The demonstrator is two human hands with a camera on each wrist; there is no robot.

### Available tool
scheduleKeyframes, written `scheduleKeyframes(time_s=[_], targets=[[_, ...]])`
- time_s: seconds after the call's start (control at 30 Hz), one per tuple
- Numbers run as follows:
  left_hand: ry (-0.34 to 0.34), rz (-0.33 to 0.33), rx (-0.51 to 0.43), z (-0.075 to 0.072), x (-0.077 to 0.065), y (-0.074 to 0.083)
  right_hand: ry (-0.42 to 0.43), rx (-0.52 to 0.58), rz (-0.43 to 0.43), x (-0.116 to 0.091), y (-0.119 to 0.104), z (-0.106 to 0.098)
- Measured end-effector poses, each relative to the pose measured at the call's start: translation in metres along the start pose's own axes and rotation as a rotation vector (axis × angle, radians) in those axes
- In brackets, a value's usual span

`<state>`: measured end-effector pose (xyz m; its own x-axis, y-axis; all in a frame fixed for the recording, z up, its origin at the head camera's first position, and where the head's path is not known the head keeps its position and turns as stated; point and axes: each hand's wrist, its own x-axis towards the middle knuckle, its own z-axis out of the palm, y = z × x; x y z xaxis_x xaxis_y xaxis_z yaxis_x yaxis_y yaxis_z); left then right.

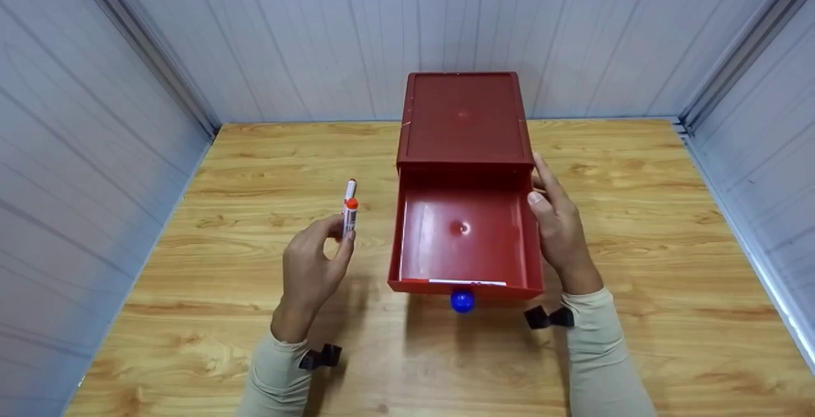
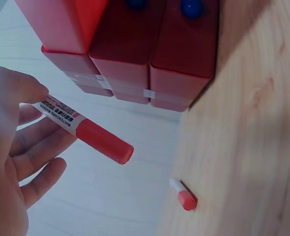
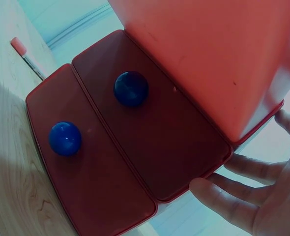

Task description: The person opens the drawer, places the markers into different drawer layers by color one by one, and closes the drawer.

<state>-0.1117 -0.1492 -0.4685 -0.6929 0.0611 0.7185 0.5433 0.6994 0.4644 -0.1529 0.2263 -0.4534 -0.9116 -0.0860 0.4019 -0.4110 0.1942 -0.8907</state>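
Note:
My left hand (image 1: 313,267) pinches a whiteboard marker (image 2: 81,125) with a red cap between thumb and fingers, left of a red drawer unit (image 1: 465,118). A second red-capped marker (image 2: 183,194) lies on the table beyond that hand. The unit's top drawer (image 1: 468,248) is pulled out, with a blue knob (image 1: 462,302) on its front. Along the inside of the drawer's front wall lies a red and white marker (image 1: 468,282). My right hand (image 1: 563,232) rests against the right side of the unit, thumb at the drawer's edge, fingers extended and touching the side.
Two closed lower drawers (image 3: 110,162) with blue knobs sit under the open one. The unit stands on a wood-grain table (image 1: 242,188), near the pale back wall (image 1: 305,35). Panel walls rise at left and right.

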Motion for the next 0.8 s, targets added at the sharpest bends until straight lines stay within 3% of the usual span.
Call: scheduleKeyframes(time_s=[0.1, 0.47, 0.8], targets=[[0.024, 0.009, -0.046, -0.001, 0.003, 0.006, -0.001, 0.006, -0.002, -0.001, -0.001, 0.000], [0.139, 0.163, -0.106, -0.006, 0.023, 0.026, 0.002, 0.021, -0.008, 0.000, 0.002, 0.001], [0.244, 0.219, -0.285, -0.008, 0.045, 0.047, -0.008, 0.032, -0.022, 0.000, 0.002, 0.001]])
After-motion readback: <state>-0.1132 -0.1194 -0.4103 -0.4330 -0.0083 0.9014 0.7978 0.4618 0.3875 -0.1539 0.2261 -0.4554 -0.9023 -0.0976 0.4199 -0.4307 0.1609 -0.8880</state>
